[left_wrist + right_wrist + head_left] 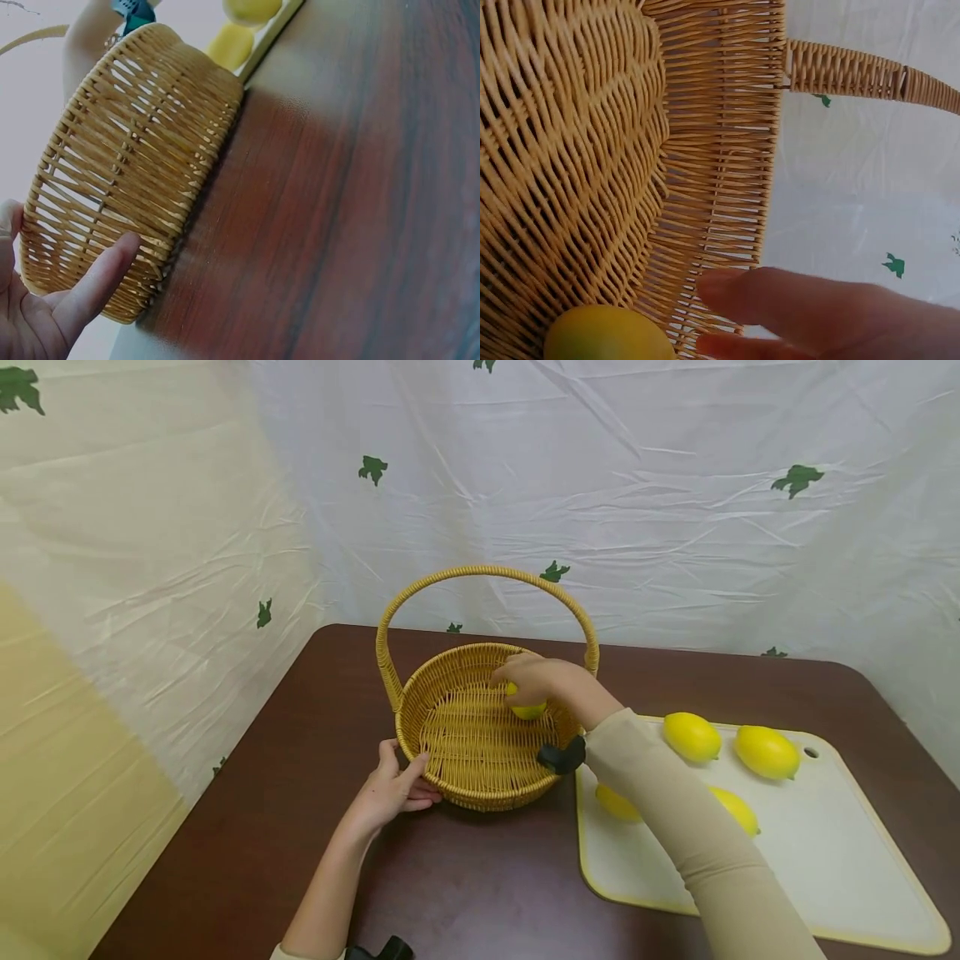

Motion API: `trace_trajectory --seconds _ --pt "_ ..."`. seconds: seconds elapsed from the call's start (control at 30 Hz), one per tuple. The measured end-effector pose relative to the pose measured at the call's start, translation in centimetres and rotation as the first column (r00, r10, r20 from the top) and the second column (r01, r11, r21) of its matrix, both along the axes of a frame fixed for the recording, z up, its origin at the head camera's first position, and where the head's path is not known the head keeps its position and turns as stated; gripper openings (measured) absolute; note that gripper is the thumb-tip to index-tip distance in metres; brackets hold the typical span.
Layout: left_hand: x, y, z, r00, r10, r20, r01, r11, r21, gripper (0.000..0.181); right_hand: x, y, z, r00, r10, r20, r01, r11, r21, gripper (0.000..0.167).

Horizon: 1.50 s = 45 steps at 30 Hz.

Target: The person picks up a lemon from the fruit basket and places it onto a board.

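A round wicker basket (480, 797) with a tall arched handle stands on the dark table. My left hand (386, 793) holds its near left side, thumb at the rim and fingers against the outer wall (127, 172). Inside the basket, at its right, a lemon (528, 710) lies on the woven floor. Over that lemon is my right hand (543, 678), partly covering it in the head view. In the right wrist view its fingers (780, 300) look straight and stand apart from the lemon (607, 334).
To the right of the basket lies a white cutting board (832, 852) with a yellow edge. Several lemons (692, 737) rest on it, some partly behind my right forearm. A pale curtain (480, 502) with green leaf shapes hangs behind the table (300, 760).
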<state>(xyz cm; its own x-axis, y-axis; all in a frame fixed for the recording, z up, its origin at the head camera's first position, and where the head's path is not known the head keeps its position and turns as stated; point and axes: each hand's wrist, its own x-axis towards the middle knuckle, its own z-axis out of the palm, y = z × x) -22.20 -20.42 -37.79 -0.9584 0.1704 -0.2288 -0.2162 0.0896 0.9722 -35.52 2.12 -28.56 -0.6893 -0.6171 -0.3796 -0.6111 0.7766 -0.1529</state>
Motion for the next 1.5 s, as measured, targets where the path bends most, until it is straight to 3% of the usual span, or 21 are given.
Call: trace_trajectory --seconds 0.3,0.43,0.6,0.93,1.27,1.5 --pt "0.11 -0.19 0.12 1.000 0.006 -0.003 -0.006 1.000 -0.008 0.053 0.13 -0.28 -0.09 0.994 -0.097 0.045 0.093 0.991 0.093 0.042" --pt "0.18 -0.19 0.17 1.000 0.000 -0.005 -0.001 1.000 -0.008 0.051 0.04 -0.26 -0.08 0.985 -0.167 0.047 0.159 0.978 0.137 0.044" --pt "0.21 -0.24 0.12 1.000 -0.006 -0.006 0.006 1.000 -0.009 0.052 0.19 -0.20 -0.23 0.976 -0.203 0.073 0.187 0.965 0.184 0.046" --pt "0.22 -0.48 0.03 1.000 -0.003 0.008 0.003 1.000 -0.011 0.053 0.83 -0.23 -0.24 0.976 -0.163 0.142 0.126 0.962 0.241 0.057" --pt "0.15 -0.57 -0.12 1.000 -0.006 0.008 0.006 1.000 -0.015 0.053 0.76 -0.46 -0.35 0.984 -0.149 0.102 0.115 0.953 0.280 0.071" --pt "-0.03 -0.65 -0.18 1.000 -0.007 0.007 0.007 1.000 -0.021 0.053 0.39 -0.73 -0.53 0.988 -0.114 0.103 0.078 0.950 0.302 0.049"
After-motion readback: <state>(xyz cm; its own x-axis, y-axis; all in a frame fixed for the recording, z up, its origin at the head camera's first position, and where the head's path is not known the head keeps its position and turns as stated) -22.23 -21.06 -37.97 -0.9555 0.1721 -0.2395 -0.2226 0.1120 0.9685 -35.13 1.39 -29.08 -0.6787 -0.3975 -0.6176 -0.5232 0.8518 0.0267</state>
